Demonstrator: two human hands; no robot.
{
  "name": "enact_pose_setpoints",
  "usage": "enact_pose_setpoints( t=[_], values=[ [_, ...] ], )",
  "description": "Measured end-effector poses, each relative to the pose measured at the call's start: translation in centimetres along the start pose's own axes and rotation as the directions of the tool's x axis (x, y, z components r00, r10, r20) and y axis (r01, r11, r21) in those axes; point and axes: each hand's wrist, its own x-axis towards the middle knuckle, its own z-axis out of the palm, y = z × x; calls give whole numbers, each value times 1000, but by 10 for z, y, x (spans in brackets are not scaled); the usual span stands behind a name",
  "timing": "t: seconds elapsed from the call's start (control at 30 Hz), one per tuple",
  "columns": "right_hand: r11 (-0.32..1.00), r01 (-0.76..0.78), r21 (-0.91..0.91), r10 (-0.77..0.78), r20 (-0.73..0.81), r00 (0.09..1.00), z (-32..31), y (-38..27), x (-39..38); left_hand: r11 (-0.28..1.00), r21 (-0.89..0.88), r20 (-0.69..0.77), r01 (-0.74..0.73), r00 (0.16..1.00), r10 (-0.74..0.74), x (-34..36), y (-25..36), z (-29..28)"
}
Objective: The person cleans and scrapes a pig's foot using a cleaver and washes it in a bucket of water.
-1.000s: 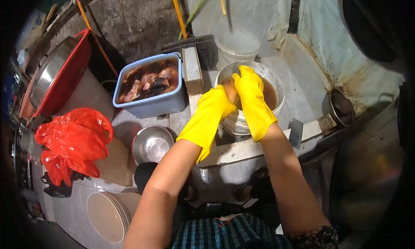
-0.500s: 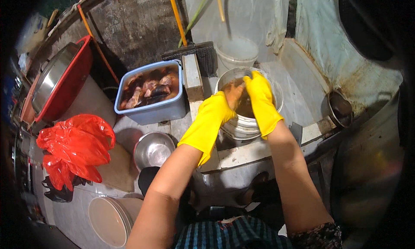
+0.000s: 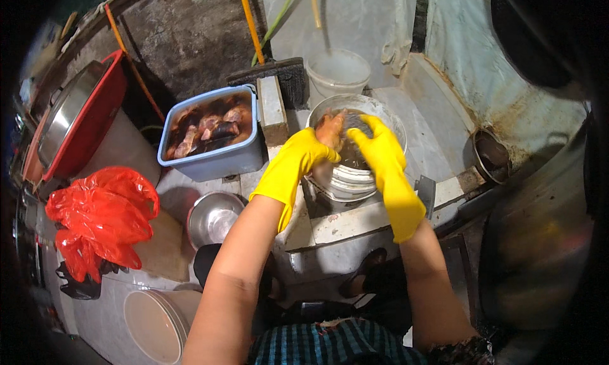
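Note:
Both my hands wear yellow rubber gloves and work over a white bucket (image 3: 396, 121) with murky brown water in it. My left hand (image 3: 300, 156) is closed round a pinkish-orange piece of meat (image 3: 329, 130), raised at the bucket's left rim. Opposite it, my right hand (image 3: 379, 150) curls round a blurred grey scourer (image 3: 360, 125), partly hidden by the glove and close beside the meat. To the left stands a blue tub (image 3: 219, 166), with several pieces of raw meat (image 3: 212, 124) lying in reddish-brown liquid.
A second white bucket (image 3: 339, 73) stands behind. Left are a metal bowl (image 3: 214, 218), a red plastic bag (image 3: 104, 216), a red basin (image 3: 117, 89) with a metal lid and a stack of pale buckets (image 3: 152, 324). A pot (image 3: 491, 152) sits right; a low ledge (image 3: 346, 225) runs before me.
The meat has come up toward the bucket's left rim in my left hand. My right hand has turned, showing more of the grey scourer. The whole view has shifted slightly.

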Motion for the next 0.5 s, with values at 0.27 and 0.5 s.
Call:
enact_pose_setpoints(
  t=[0.27, 0.5],
  values=[
    [964, 199, -174, -235, -219, 947, 58, 20, 54, 829, -552, 121, 87, 992, -23, 13, -15, 15],
    [906, 393, -156, -380, 107, 919, 27, -23, -4, 650, -756, 175, 72, 980, 95, 0, -28, 12]
  ],
)
